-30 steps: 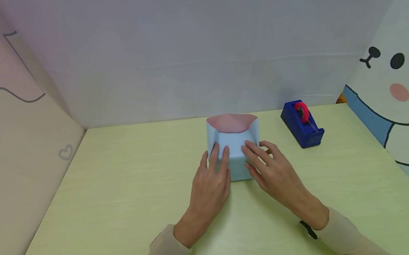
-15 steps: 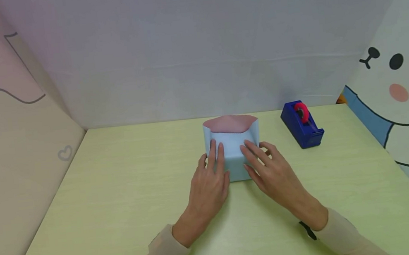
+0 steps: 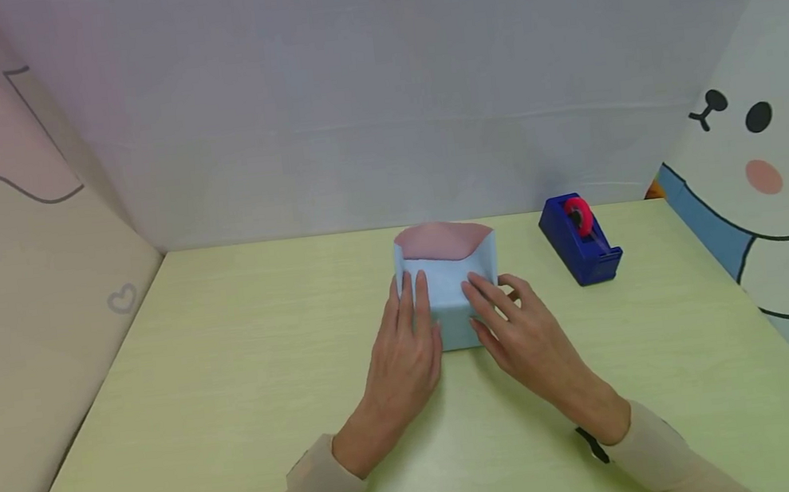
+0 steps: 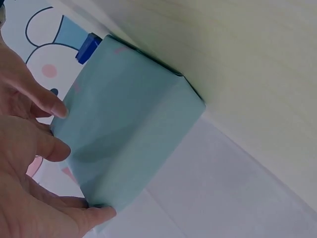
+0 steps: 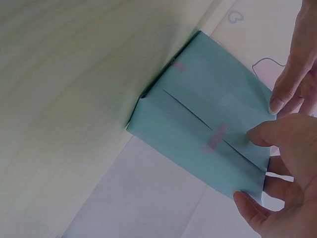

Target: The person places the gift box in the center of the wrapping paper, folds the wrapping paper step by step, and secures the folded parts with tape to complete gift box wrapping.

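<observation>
A box wrapped in light blue paper [image 3: 457,328] stands on the table between both hands. Its far end has an upright paper flap with a pink inner side [image 3: 443,241]. My left hand [image 3: 400,350] holds the left of the box, two fingers lying nearly straight on top and the thumb on the near face. The right hand [image 3: 530,336] grips the right part, fingertips on top and thumb in front. In the right wrist view, a pinkish tape strip [image 5: 215,138] crosses a paper seam on the side. The underside is hidden.
A dark blue tape dispenser [image 3: 582,246] with a red-cored roll stands at the back right of the pale wooden table [image 3: 269,355]. A grey-white cloth wall [image 3: 351,106] closes off the back, and printed panels flank both sides.
The left fingers have slid a little left and away along the box top, straightening. Paper at the far left edge has spread slightly outward. The right hand has hardly moved.
</observation>
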`<state>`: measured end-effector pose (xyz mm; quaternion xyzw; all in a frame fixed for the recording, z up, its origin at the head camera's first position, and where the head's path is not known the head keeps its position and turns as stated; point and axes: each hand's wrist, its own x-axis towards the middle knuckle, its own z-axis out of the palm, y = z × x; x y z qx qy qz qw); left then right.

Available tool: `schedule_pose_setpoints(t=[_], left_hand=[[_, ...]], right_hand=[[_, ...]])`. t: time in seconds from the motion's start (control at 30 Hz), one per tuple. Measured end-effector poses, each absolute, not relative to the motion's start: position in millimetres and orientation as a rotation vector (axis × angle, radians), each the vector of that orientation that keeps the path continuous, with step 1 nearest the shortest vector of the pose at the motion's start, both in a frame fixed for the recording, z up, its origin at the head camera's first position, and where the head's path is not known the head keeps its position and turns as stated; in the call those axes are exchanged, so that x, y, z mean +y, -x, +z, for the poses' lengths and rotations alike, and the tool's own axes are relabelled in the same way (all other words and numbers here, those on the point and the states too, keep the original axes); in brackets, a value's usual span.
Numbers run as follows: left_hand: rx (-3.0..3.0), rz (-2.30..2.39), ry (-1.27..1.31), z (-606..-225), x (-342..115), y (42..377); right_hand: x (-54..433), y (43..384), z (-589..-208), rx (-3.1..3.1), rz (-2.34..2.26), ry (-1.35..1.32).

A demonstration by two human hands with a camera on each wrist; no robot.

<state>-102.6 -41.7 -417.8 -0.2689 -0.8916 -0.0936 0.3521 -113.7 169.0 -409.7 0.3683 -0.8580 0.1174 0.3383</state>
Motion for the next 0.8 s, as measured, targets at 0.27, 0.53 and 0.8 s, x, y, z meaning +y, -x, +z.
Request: schedule_pose_setpoints(t=[0.27, 0.53, 0.8], left_hand=[[-2.304, -0.168, 0.680, -419.1, -43.5, 105.0], [-2.319, -0.103, 0.663, -419.2, -43.4, 106.0], [-2.220, -0.106, 0.639, -418.3, -44.4, 111.7]], right_hand=[[169.2, 114.6, -410.8, -2.241, 0.311, -0.957], [166.0, 114.8, -410.6, -2.235, 0.304, -0.945], [162.4, 116.7, -405.0, -2.202, 0.319, -0.926]])
